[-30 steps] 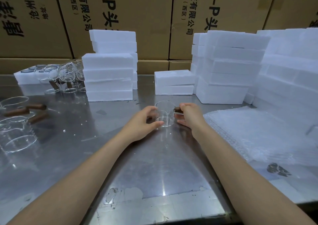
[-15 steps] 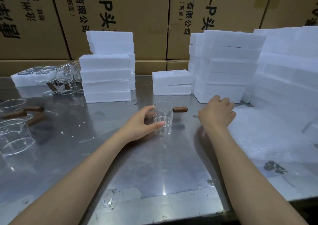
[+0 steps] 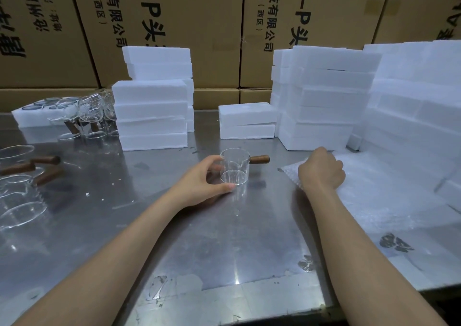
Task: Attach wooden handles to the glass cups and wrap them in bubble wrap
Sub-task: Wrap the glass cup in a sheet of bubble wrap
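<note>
A small clear glass cup (image 3: 235, 168) stands upright on the steel table (image 3: 224, 238), with a brown wooden handle (image 3: 259, 159) fitted on its right side. My left hand (image 3: 199, 183) grips the cup from the left, thumb in front and fingers behind. My right hand (image 3: 321, 171) is to the right of the cup, apart from it. Its fingers are curled down on the near left corner of a stack of bubble wrap (image 3: 374, 196) sheets. The fingertips are hidden under the hand.
Glass cups (image 3: 17, 196) and loose wooden handles (image 3: 22, 167) lie at the far left. More cups (image 3: 87, 116) stand at the back left. White foam block stacks (image 3: 152, 111) (image 3: 247, 121) (image 3: 324, 101) line the back and right. Cardboard boxes (image 3: 199, 26) form a wall behind.
My right hand let go of the wooden handle, moved right to the bubble wrap and curled its fingers on the sheet's corner. My left hand kept hold of the cup.
</note>
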Demonstrator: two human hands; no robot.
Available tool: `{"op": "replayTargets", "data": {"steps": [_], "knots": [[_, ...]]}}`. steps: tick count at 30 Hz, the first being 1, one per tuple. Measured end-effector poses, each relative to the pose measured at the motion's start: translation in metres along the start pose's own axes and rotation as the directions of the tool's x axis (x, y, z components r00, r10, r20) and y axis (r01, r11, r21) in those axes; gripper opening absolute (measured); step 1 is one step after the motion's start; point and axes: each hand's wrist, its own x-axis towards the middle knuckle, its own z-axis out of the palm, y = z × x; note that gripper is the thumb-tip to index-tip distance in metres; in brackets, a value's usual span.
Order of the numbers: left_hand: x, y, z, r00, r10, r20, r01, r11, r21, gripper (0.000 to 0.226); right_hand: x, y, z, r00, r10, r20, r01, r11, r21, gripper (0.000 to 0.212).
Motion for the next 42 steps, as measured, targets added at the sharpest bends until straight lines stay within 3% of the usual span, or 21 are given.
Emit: {"op": "replayTargets", "data": {"steps": [6,11,14,17,20,23,26,29,33,37,40,42], "knots": [[-0.001,0.001,-0.001,1.000,0.002,0.004,-0.002,1.000,0.001,0.069,0.001,-0.001,-0.003,0.985,-0.059,-0.162,0.075,0.992,0.097,0.017],[-0.003,0.002,-0.002,1.000,-0.004,0.017,0.004,1.000,-0.015,0.067,0.002,-0.004,-0.009,0.949,-0.094,-0.303,0.119,0.991,0.068,0.032],[-0.004,0.008,-0.002,1.000,-0.017,-0.016,0.016,0.998,-0.055,0.071,-0.003,-0.012,-0.017,0.899,-0.135,-0.417,0.235,0.951,0.199,0.031],[-0.006,0.016,-0.003,0.988,-0.025,-0.151,0.001,0.988,-0.157,0.075,-0.022,-0.033,-0.026,0.742,-0.304,-0.597,0.543,0.795,0.270,0.027],[-0.008,0.028,-0.007,0.971,-0.040,-0.236,-0.058,0.917,-0.395,0.052,-0.053,-0.057,-0.025,0.486,-0.536,-0.691,0.807,0.578,0.120,0.013],[-0.006,0.038,-0.011,0.971,-0.052,-0.233,-0.103,0.788,-0.607,0.060,-0.078,-0.073,-0.014,0.257,-0.701,-0.666,0.932,0.362,-0.021,0.011],[-0.006,0.040,-0.016,0.985,-0.041,-0.165,-0.104,0.622,-0.776,0.046,-0.099,-0.083,-0.002,0.115,-0.779,-0.617,0.983,0.179,-0.043,0.007],[-0.003,0.032,-0.022,0.963,-0.147,-0.226,-0.105,0.567,-0.817,0.018,-0.104,-0.085,0.003,0.124,-0.815,-0.565,0.990,0.141,0.014,0.009],[0.001,0.020,-0.031,0.939,-0.192,-0.286,-0.111,0.617,-0.779,0.014,-0.099,-0.079,-0.004,0.248,-0.823,-0.511,0.968,0.233,0.095,0.022],[0.002,0.019,-0.025,0.973,-0.199,-0.113,0.037,0.623,-0.781,0.022,-0.099,-0.076,-0.006,0.308,-0.832,-0.462,0.951,0.284,0.122,0.014],[0.000,0.017,-0.025,0.988,-0.138,0.074,0.140,0.568,-0.811,0.022,-0.102,-0.076,-0.003,0.281,-0.876,-0.392,0.960,0.256,0.117,0.016],[0.000,0.014,-0.027,0.987,-0.113,0.113,0.158,0.572,-0.805,0.015,-0.106,-0.076,-0.004,0.246,-0.884,-0.397,0.969,0.210,0.132,0.014]]}}
